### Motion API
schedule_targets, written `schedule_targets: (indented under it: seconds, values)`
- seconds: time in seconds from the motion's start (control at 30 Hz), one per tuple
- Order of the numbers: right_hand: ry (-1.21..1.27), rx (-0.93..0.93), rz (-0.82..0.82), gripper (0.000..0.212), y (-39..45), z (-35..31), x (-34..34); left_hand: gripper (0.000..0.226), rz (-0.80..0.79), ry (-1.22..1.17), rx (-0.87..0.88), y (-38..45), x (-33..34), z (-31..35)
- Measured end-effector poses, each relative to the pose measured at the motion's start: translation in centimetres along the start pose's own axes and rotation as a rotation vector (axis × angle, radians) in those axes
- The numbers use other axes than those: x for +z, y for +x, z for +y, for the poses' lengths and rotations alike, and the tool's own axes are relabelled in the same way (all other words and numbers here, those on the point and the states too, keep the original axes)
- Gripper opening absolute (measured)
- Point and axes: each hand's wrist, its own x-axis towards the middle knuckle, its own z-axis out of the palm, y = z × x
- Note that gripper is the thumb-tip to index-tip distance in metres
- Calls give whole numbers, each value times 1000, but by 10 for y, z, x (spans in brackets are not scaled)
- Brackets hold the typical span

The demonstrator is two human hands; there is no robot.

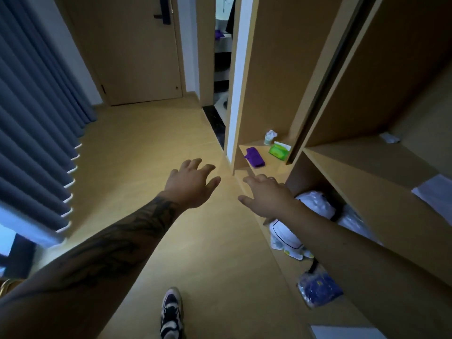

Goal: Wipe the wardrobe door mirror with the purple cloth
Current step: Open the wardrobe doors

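Two bare arms are stretched out over the tan floor beside an open light-wood wardrobe (367,167). The left hand (192,184) and right hand (267,196) are both held empty, fingers (208,168) spread and loosely bent. The folded purple cloth (254,157) is seen on a low wardrobe shelf — just beyond the right hand, beside a green wipes packet (278,151). A white plastic bag (315,204) lies lower in the wardrobe.

A green wipes pack (279,151) and a small tissue tub (269,138) sit on the shelf (267,165); white bags (315,203) fill the compartment below. Grey curtains (29,133) hang beside a closed door (137,57).
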Motion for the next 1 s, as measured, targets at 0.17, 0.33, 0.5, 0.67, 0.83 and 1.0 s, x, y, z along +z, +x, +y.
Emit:
schedule_targets:
  seconds: [0.17, 0.33, 0.5, 0.67, 0.83, 1.0]
  values:
    - [8, 142, 4, 62, 59, -1, -8, 58, -6, 0, 166, 79, 9, -28]
    - [79, 299, 28, 62, 110, -30, -22, 59, -54, -1, 307, 136, 11, -69]
    - [139, 392, 68, 56, 149, -58, -31, 59, -91, 48, 434, 206, 2, -100]
    - [126, 476, 79, 53, 165, -48, -44, 54, -173, -6, 638, 260, -4, -87]
    - [198, 597, 123, 47, 185, -2, -66, 53, -128, 78, 763, 312, -17, -58]
    - [260, 662, 139, 42, 220, 47, -76, 47, -140, 105, 793, 355, -26, -28]
